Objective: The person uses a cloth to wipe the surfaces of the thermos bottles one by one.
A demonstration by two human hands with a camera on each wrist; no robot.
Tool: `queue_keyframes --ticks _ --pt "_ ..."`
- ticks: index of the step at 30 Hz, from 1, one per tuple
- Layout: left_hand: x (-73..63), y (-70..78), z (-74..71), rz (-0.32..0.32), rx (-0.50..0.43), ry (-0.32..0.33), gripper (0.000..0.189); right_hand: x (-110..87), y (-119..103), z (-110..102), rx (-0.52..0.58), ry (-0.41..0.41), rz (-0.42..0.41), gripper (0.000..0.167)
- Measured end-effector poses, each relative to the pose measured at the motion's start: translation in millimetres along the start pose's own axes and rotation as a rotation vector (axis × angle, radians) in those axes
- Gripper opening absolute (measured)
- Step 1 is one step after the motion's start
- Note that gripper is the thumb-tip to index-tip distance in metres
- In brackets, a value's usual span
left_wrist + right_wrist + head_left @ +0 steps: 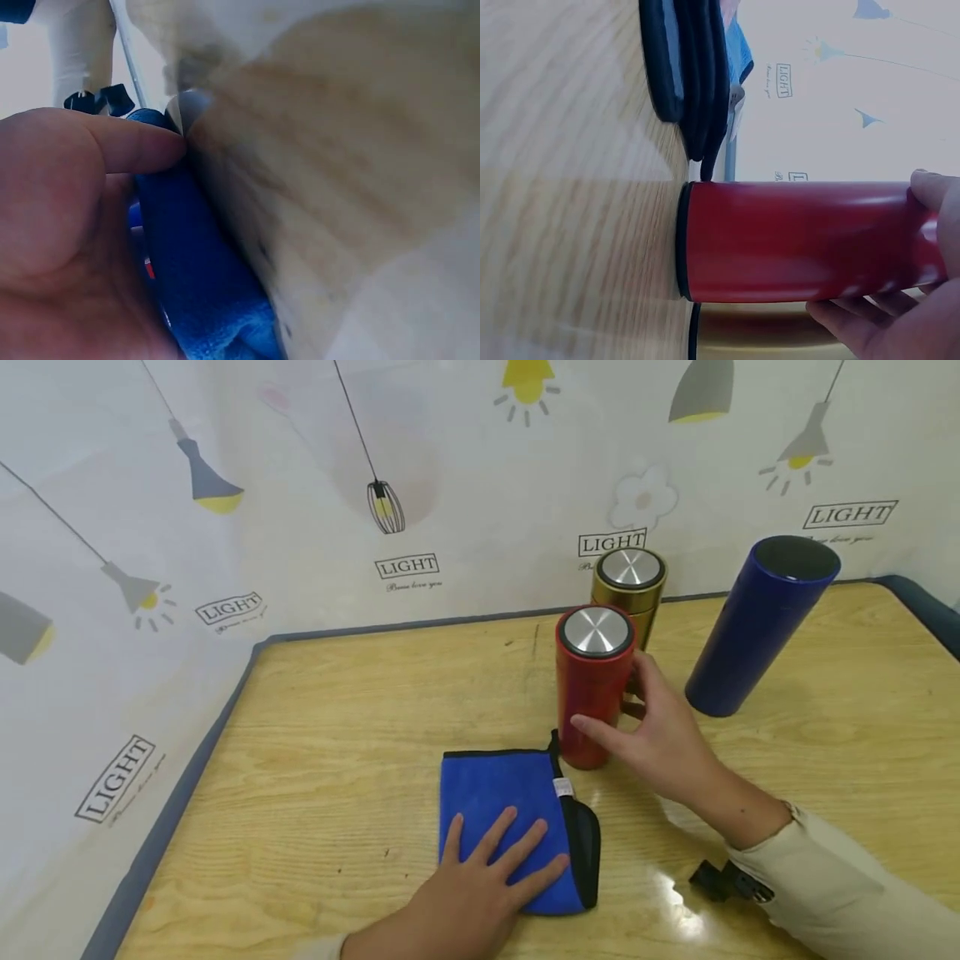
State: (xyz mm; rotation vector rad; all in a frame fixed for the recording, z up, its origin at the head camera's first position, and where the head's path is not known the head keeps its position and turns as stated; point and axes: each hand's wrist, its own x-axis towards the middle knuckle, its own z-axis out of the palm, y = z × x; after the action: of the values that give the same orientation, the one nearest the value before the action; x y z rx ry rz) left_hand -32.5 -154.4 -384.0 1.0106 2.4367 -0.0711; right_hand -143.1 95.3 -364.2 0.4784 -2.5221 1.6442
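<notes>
My left hand [480,885] lies with straight, spread fingers on a folded blue cloth [495,789] with black edging and a small white tag. In the left wrist view, the thumb reaches along the edge of the fuzzy cloth [191,255]. My right hand [663,735] grips a red thermos [592,702] with a silver-topped lid, thumb on the front and fingers round the far side. The thermos stands upright beside the cloth's upper right corner. In the right wrist view, the dark base of the red thermos [795,240] is right at the tabletop.
Close behind the red thermos stands a gold thermos [630,585], partly hidden. A taller dark blue thermos [757,627] is to the right. The wooden table [330,735] ends at a wall sheet [480,527] printed with lamps. A black strap device [727,882] sits by my right sleeve.
</notes>
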Motion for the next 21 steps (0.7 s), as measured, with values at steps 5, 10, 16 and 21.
queue_keyframes --ticks 5,10,16,21 --pt "-8.2 1.9 8.8 0.037 0.030 0.066 0.089 9.1 -0.7 8.8 0.022 -0.037 0.021 0.082" --pt "-14.4 5.2 13.3 0.064 0.009 0.091 0.083 21.2 -2.2 20.8 0.039 -0.081 0.021 0.084" --pt "-16.2 6.7 13.3 0.073 0.024 0.133 0.081 42.7 -7.1 36.6 0.005 -0.155 0.043 0.089" --pt "-14.8 8.5 14.2 0.076 0.034 0.172 0.072 58.1 -7.7 46.9 0.017 -0.185 0.063 0.091"
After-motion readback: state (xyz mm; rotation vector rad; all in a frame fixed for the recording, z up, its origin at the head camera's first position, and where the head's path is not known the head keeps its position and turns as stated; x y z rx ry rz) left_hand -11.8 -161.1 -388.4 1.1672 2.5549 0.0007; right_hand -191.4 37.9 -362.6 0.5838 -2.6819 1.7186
